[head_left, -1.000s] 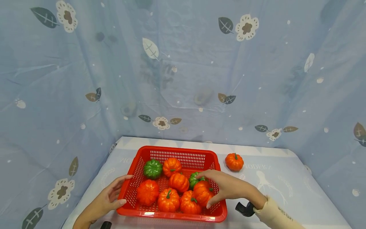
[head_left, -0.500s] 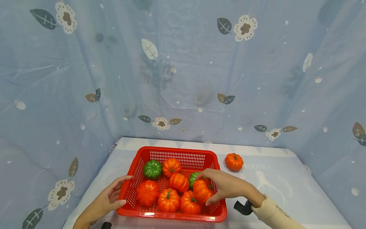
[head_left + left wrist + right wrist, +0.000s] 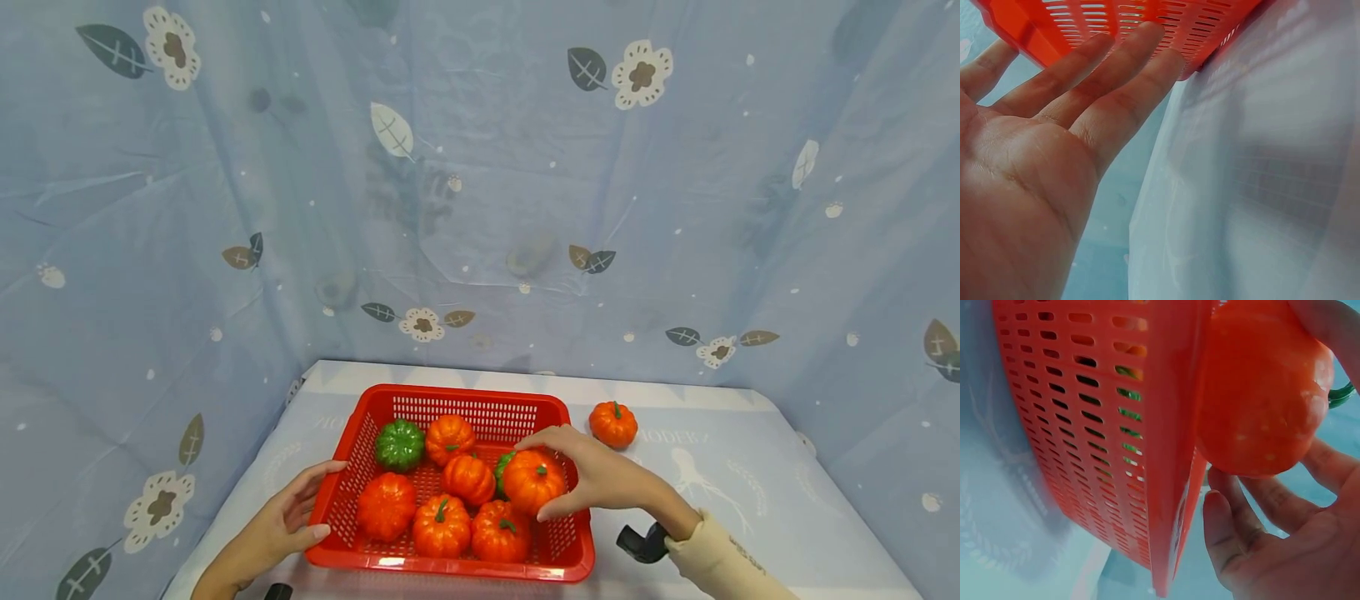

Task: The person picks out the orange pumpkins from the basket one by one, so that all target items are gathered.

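My right hand [image 3: 592,472] grips an orange pumpkin [image 3: 534,482] between thumb and fingers, over the right side of a red plastic basket [image 3: 450,567]. The right wrist view shows this pumpkin at rim height with its green stem pointing away from the basket. On the basket's left side rests my left hand [image 3: 273,521], with fingers [image 3: 1125,103] extended along the perforated wall and the thumb near the rim. Inside lie several orange pumpkins, among them one [image 3: 442,527] at the front, and a green pumpkin [image 3: 401,445]. Another green one [image 3: 502,473] is mostly hidden behind the held pumpkin.
One more orange pumpkin [image 3: 613,425] sits on the table [image 3: 720,467] outside the basket, at the back right. Black wrist mounts [image 3: 643,543] show below the hands. A blue patterned curtain [image 3: 480,208] hangs behind and beside the table.
My right hand has lifted the orange pumpkin from the basket's right side, and the pumpkin has tipped so its stem faces the head camera. The left hand has stayed at the basket.
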Tool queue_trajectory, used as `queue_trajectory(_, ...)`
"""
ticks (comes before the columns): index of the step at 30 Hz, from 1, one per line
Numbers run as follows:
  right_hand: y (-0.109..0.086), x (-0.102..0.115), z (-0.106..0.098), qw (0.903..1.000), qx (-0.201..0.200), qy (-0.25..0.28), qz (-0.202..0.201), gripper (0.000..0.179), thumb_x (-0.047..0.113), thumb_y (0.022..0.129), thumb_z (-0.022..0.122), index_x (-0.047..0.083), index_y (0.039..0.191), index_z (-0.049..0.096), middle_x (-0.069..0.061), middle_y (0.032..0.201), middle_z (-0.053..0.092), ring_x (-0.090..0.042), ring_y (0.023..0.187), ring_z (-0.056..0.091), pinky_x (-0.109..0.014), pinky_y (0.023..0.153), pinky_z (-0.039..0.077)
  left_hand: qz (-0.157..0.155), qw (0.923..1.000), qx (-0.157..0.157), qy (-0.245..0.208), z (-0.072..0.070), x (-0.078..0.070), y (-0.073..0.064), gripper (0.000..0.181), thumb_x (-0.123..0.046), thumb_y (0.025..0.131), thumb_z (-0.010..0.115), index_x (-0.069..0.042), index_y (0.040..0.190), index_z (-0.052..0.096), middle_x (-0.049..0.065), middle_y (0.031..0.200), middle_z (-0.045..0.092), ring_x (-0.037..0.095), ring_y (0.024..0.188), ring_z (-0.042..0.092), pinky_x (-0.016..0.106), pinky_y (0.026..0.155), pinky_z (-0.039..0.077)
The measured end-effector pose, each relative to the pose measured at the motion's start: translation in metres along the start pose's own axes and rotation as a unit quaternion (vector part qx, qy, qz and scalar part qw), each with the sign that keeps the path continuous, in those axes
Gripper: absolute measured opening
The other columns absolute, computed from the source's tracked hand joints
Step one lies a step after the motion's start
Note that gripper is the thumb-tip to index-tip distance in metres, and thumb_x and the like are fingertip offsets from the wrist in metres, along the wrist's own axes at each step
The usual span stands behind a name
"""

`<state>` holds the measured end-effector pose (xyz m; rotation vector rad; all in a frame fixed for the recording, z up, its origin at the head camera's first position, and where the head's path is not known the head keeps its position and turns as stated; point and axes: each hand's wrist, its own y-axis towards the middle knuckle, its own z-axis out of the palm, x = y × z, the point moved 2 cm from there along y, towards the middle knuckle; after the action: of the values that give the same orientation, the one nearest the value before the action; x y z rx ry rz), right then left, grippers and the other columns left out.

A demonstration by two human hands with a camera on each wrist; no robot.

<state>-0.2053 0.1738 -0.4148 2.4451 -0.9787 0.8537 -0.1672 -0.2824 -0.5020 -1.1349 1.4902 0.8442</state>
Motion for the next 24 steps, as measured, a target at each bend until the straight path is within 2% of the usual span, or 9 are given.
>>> queue_trajectory(3,-0.001,-0.002,-0.002,0.9999,-0.014,0.002,-0.001,0.077,0.052,0.077,0.088,0.027,0.141,0.057,0.015,0.139,0.055,-0.015,0.121,0.052,-0.037,0.097,0.053,0.001,1.0000,0.000,0.000,0.000,0.000,0.000,0.069,-0.010,0.095,0.071,-0.013,0.155,0.037,0.025,0.155,0.037,0.033,0.131,0.053,0.035,0.096,0.056)
queue_trajectory(6,-0.001,-0.003,-0.005,0.9995,-0.027,0.011,-0.005,0.076,0.050,0.078,0.088,0.028,0.143,0.055,0.012,0.140,0.055,-0.015,0.122,0.053,-0.037,0.098,0.053,0.004,1.0000,0.002,-0.003,0.000,0.000,0.000,0.069,-0.010,0.095,0.070,-0.014,0.155,0.038,0.025,0.155,0.037,0.035,0.131,0.052,0.035,0.095,0.056)
queue_trajectory(9,-0.003,-0.005,-0.007,0.9989,-0.043,0.017,-0.008,0.074,0.048,0.080,0.088,0.029,0.143,0.054,0.012,0.140,0.055,-0.014,0.122,0.055,-0.037,0.098,0.054,0.007,1.0000,0.000,-0.005,0.000,0.001,0.000,0.068,-0.009,0.095,0.070,-0.014,0.155,0.038,0.025,0.154,0.038,0.030,0.129,0.054,0.035,0.094,0.056)
queue_trajectory(13,-0.007,-0.008,-0.011,0.9978,-0.064,0.014,-0.003,0.074,0.049,0.080,0.087,0.032,0.144,0.053,0.015,0.139,0.055,-0.013,0.122,0.055,-0.038,0.098,0.054,0.012,0.9999,0.001,-0.008,-0.001,0.003,-0.001,0.068,-0.009,0.095,0.070,-0.014,0.155,0.038,0.026,0.154,0.038,0.016,0.124,0.058,0.035,0.094,0.057)
queue_trajectory(15,-0.009,-0.009,-0.013,0.9972,-0.074,0.010,0.001,0.074,0.050,0.080,0.086,0.035,0.144,0.052,0.015,0.140,0.055,-0.013,0.123,0.054,-0.040,0.099,0.053,0.012,0.9999,0.002,-0.009,-0.001,0.003,-0.001,0.068,-0.008,0.095,0.070,-0.014,0.155,0.038,0.026,0.154,0.038,0.014,0.123,0.058,0.035,0.094,0.057)
queue_trajectory(21,-0.017,-0.014,-0.021,0.9941,-0.102,0.010,0.037,0.076,0.048,0.077,0.089,0.042,0.144,0.051,0.016,0.138,0.056,-0.013,0.121,0.055,-0.043,0.098,0.049,0.005,1.0000,-0.005,-0.002,0.000,0.001,-0.001,0.068,-0.010,0.094,0.071,-0.014,0.155,0.039,0.025,0.154,0.040,0.031,0.129,0.055,0.035,0.094,0.057)
queue_trajectory(24,-0.021,-0.018,-0.025,0.9919,-0.112,0.023,0.056,0.077,0.048,0.077,0.089,0.041,0.144,0.052,0.015,0.141,0.054,-0.013,0.121,0.054,-0.045,0.098,0.048,0.005,1.0000,-0.006,0.001,0.000,0.001,-0.001,0.068,-0.010,0.094,0.071,-0.014,0.154,0.039,0.025,0.154,0.040,0.033,0.129,0.054,0.035,0.094,0.057)
